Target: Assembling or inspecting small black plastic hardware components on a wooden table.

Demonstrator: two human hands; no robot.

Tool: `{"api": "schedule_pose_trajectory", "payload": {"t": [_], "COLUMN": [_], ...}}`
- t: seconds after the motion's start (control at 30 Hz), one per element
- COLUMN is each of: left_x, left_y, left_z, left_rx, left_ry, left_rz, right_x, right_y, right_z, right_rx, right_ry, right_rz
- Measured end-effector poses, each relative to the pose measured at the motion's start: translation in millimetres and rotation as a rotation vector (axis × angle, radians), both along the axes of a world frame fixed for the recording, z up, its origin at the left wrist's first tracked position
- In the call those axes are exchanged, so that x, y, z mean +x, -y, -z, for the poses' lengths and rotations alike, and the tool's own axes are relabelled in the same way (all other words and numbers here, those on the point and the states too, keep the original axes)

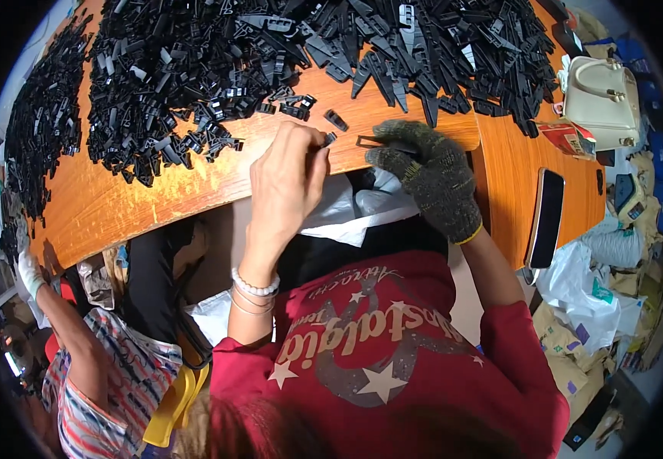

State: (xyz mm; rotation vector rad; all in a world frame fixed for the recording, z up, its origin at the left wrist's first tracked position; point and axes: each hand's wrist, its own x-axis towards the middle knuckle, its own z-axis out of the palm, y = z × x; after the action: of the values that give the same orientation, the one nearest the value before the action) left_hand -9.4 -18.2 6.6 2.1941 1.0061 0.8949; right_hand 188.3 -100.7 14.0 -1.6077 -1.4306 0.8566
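At the table's near edge, my bare left hand (289,168) pinches a small black plastic piece (329,139) between thumb and fingertips. Facing it, my right hand (434,172), in a dark grey knitted glove with a yellow cuff, grips a black plastic clip part (377,143) whose open, frame-like end points left. A gap separates the two pieces. Just beyond them another small black piece (336,119) lies loose on the wood. My gloved fingers partly hide the clip part.
Heaps of small black plastic parts (171,69) and long pointed black parts (423,53) cover the far side of the wooden table (171,195). A phone (547,218), a red packet (568,139) and a cream handbag (601,103) are at right. A co-worker's gloved hand (29,271) is at far left.
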Motion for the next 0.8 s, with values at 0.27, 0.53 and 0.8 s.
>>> {"api": "schedule_pose_trajectory", "payload": {"t": [0.27,0.53,0.8], "left_x": [-4,-5,-8], "left_y": [-2,-3,-8], "left_z": [-4,2,9], "left_rx": [-0.249,-0.145,-0.004], "left_ry": [0.042,0.038,0.085], "left_rz": [-0.002,0.075,0.186], "right_x": [2,-11,-8], "right_y": [-15,-37,-37], "right_z": [-20,-50,-42], "right_rx": [0.006,-0.035,-0.042], "right_ry": [0.242,0.684,0.76], "right_rz": [-0.231,-0.381,-0.526]}}
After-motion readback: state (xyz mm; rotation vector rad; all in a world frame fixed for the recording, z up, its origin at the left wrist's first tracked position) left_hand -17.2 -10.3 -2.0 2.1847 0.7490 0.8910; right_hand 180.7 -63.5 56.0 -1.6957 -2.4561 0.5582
